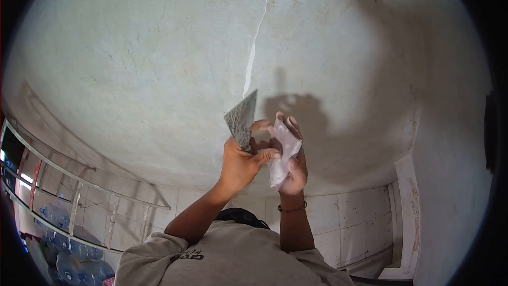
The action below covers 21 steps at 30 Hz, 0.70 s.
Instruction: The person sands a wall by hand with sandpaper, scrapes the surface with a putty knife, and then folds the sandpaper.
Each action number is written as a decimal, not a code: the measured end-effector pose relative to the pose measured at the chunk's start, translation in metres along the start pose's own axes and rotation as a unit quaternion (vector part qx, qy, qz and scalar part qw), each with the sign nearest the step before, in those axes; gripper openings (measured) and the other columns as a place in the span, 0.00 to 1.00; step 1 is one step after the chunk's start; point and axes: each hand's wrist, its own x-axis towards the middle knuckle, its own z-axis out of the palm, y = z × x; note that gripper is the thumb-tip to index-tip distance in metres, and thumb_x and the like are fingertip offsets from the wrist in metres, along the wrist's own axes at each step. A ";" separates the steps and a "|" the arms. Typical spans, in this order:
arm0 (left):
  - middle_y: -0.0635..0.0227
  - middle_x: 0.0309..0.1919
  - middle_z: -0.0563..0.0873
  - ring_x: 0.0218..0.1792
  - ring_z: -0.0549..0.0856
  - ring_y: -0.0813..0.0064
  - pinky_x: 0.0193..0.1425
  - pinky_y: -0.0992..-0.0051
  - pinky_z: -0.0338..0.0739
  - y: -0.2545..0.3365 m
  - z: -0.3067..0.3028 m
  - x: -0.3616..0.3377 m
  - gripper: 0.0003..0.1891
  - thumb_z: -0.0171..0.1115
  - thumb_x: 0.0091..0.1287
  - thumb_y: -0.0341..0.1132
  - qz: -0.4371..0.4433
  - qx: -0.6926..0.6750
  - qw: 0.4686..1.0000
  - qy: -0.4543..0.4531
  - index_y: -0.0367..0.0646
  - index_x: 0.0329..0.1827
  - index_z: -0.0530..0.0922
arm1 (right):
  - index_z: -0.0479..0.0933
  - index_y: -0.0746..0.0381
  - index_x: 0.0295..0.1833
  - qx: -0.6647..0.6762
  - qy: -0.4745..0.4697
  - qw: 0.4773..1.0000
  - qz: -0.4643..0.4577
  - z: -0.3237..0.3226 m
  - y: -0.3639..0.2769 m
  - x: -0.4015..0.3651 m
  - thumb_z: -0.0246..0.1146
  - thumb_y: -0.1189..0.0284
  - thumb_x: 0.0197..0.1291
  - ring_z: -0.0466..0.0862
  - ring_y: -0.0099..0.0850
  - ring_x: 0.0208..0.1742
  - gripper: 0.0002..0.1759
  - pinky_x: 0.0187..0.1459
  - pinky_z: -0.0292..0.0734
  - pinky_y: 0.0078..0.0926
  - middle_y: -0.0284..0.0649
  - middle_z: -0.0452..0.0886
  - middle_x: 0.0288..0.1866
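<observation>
A grey, stained triangular scraper blade (pixel 242 119) points up from my left hand (pixel 241 167), whose fingers are closed round its lower end. My left thumb reaches across to a crumpled pale, translucent plastic bag (pixel 284 151). The bag lies in my right hand (pixel 296 172), with the fingers curled behind and over its top. Both hands are close together before a pale wall (pixel 174 74). Just above the blade's tip, a white filled crack (pixel 250 62) runs up the wall.
A metal ladder (pixel 74 206) leans at the lower left. Behind it lie several blue plastic water bottles (pixel 71 267). White tiles (pixel 365 214) cover the lower wall, and a pale frame edge (pixel 409 206) stands at the right.
</observation>
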 end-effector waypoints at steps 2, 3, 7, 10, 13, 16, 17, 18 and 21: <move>0.63 0.38 0.85 0.31 0.80 0.87 0.37 0.80 0.81 -0.007 0.000 0.005 0.28 0.78 0.50 0.28 0.086 -0.042 0.995 0.043 0.32 0.54 0.77 | 0.49 0.67 0.76 0.041 -0.024 0.999 -0.006 -0.004 0.005 0.001 0.63 0.58 0.55 0.60 0.44 0.74 0.48 0.72 0.57 0.42 0.51 0.54 0.76; 0.64 0.39 0.85 0.28 0.80 0.86 0.34 0.80 0.80 -0.004 -0.003 0.006 0.27 0.78 0.49 0.28 0.058 -0.020 0.998 0.021 0.32 0.52 0.77 | 0.50 0.68 0.75 0.029 -0.011 1.000 0.003 -0.004 0.005 0.000 0.63 0.58 0.54 0.65 0.45 0.70 0.48 0.69 0.61 0.42 0.54 0.58 0.74; 0.65 0.37 0.86 0.25 0.80 0.86 0.30 0.83 0.76 0.008 -0.011 0.010 0.23 0.78 0.49 0.27 0.018 0.026 0.999 -0.016 0.34 0.48 0.79 | 0.53 0.69 0.73 -0.004 0.016 1.000 0.016 -0.002 0.001 -0.002 0.62 0.59 0.53 0.73 0.46 0.64 0.46 0.66 0.66 0.41 0.55 0.66 0.68; 0.68 0.34 0.87 0.26 0.80 0.87 0.30 0.83 0.76 0.007 -0.015 0.009 0.19 0.78 0.49 0.26 -0.004 -0.005 1.000 -0.023 0.35 0.44 0.80 | 0.54 0.69 0.73 -0.033 0.027 0.999 0.022 -0.002 -0.001 -0.004 0.62 0.61 0.54 0.72 0.45 0.64 0.44 0.67 0.65 0.40 0.54 0.68 0.66; 0.70 0.30 0.87 0.28 0.80 0.86 0.32 0.82 0.76 -0.008 -0.015 0.004 0.17 0.77 0.50 0.25 0.017 0.007 1.000 0.015 0.36 0.43 0.81 | 0.54 0.70 0.72 -0.159 -0.007 0.987 0.008 -0.001 -0.005 -0.008 0.64 0.72 0.56 0.72 0.38 0.65 0.41 0.67 0.65 0.35 0.49 0.70 0.64; 0.66 0.31 0.86 0.29 0.82 0.80 0.35 0.77 0.77 -0.019 -0.013 0.013 0.17 0.76 0.51 0.26 0.014 -0.016 1.000 0.015 0.36 0.43 0.81 | 0.57 0.70 0.71 -0.244 -0.012 0.970 -0.001 -0.015 -0.002 -0.003 0.63 0.77 0.58 0.73 0.36 0.63 0.37 0.65 0.66 0.33 0.47 0.72 0.62; 0.66 0.31 0.86 0.29 0.82 0.80 0.35 0.77 0.77 -0.019 -0.013 0.020 0.17 0.76 0.51 0.26 0.021 -0.016 0.999 0.023 0.36 0.43 0.81 | 0.58 0.70 0.70 -0.276 0.029 0.960 0.017 -0.018 0.001 0.002 0.62 0.78 0.58 0.75 0.35 0.61 0.35 0.64 0.67 0.32 0.46 0.74 0.60; 0.63 0.33 0.86 0.30 0.83 0.75 0.36 0.74 0.78 -0.017 -0.013 0.028 0.18 0.76 0.51 0.28 0.053 0.048 0.997 0.017 0.37 0.44 0.80 | 0.58 0.70 0.70 -0.274 0.018 0.961 0.017 -0.018 0.003 0.011 0.62 0.78 0.58 0.75 0.35 0.61 0.35 0.64 0.67 0.32 0.46 0.74 0.60; 0.53 0.40 0.83 0.33 0.83 0.55 0.38 0.67 0.78 -0.006 -0.011 0.057 0.21 0.73 0.53 0.30 0.144 0.137 0.980 -0.002 0.37 0.49 0.78 | 0.59 0.70 0.70 -0.227 0.100 0.965 -0.085 -0.016 0.012 0.035 0.58 0.80 0.62 0.76 0.34 0.59 0.31 0.61 0.71 0.32 0.47 0.75 0.60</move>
